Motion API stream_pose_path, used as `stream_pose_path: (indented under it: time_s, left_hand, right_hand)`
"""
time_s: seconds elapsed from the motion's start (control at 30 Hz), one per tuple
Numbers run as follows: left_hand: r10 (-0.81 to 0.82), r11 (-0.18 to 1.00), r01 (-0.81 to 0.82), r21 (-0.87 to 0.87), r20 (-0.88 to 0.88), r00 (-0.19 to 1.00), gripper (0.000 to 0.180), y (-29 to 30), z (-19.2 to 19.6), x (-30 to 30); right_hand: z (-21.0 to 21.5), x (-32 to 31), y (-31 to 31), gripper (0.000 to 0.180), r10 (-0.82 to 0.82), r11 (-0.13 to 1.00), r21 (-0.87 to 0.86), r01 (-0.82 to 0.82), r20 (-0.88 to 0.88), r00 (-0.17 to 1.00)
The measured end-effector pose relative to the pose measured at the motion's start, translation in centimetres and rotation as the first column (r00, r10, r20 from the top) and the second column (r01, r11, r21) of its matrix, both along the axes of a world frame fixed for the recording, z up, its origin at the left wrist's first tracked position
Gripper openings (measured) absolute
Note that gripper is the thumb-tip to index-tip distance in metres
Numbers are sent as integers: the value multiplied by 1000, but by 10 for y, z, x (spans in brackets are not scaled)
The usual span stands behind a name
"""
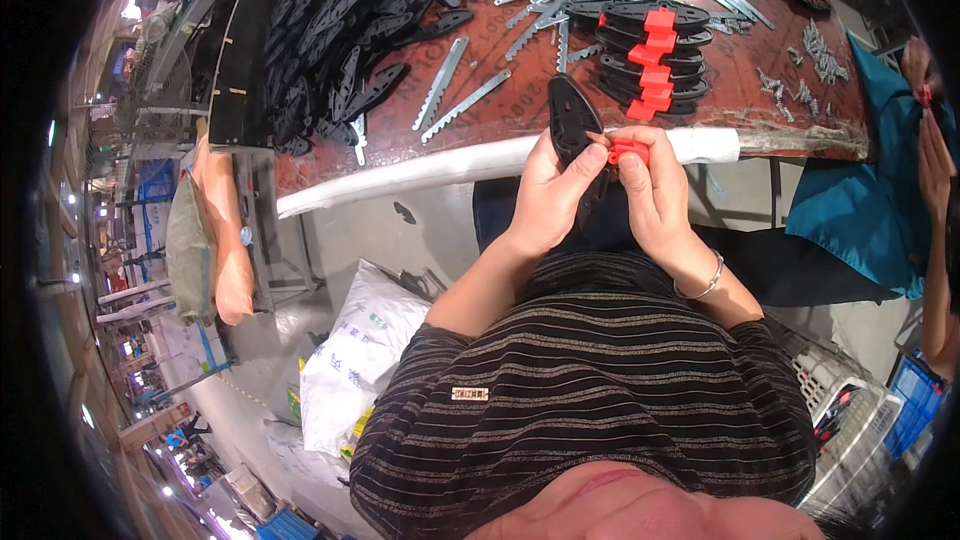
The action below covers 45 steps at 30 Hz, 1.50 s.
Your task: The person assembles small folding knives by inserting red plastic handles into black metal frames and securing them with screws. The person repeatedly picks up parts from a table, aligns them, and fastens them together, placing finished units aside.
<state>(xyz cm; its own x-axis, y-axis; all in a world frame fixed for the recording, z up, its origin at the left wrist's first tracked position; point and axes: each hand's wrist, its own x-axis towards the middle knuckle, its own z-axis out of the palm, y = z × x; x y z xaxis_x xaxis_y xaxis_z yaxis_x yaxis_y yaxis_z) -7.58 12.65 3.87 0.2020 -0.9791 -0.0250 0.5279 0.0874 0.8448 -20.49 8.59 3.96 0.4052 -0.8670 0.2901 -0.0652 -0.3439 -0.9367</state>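
On the far left of the bench [500, 110] lies a big pile of black plastic handles [340, 30]. Next to them, loose silver saw blades [455, 90] are spread over the brown top. A white padded edge [420, 168] runs along the front of the bench.

In the middle, just in front of that edge, the left hand [550, 195] holds one black handle [572, 120] upright, its grip wrapped tight around the lower part. Right beside it, the right hand [655, 190] pinches a small red clip [628, 150] between thumb and fingers, pressed against the side of the handle. A thin bracelet [705, 285] sits on that wrist.

Behind the hands stands a stack of black handles with red clips [652, 55]. Further right are little grey screws [815, 55]. At the far right edge is another person's hand [935, 160] near a blue cloth [860, 200].
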Motion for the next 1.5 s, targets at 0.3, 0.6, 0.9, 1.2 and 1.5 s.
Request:
stream_pose_path:
  time_s: [0.3, 0.6, 0.9, 1.2, 1.5]
  left_hand:
    - [-89, 995, 93, 24, -140, 986, 14, 3, 9, 9]
    - [-98, 995, 89, -51, -213, 972, 22, 6, 9, 4]
    - [-25, 993, 63, -103, 333, 943, 31, -5, 6, 10]
    - [-143, 989, 142, -30, -25, 989, 32, -4, -12, 7]
    - [-333, 940, 342, -17, 183, 925, 62, -7, 2, -2]
  right_hand:
    - [12, 2, -4, 19, 81, 987, -135, -90, -70, 994]
    - [14, 8, -5, 20, -52, 994, -95, 46, -64, 997]
    - [2, 9, -4, 22, 43, 993, 109, -41, -20, 999]
    - [10, 10, -26, 37, 99, 957, 248, -149, 205, 974]
    - [26, 28, -36, 46, 170, 867, 289, -407, 596, 785]
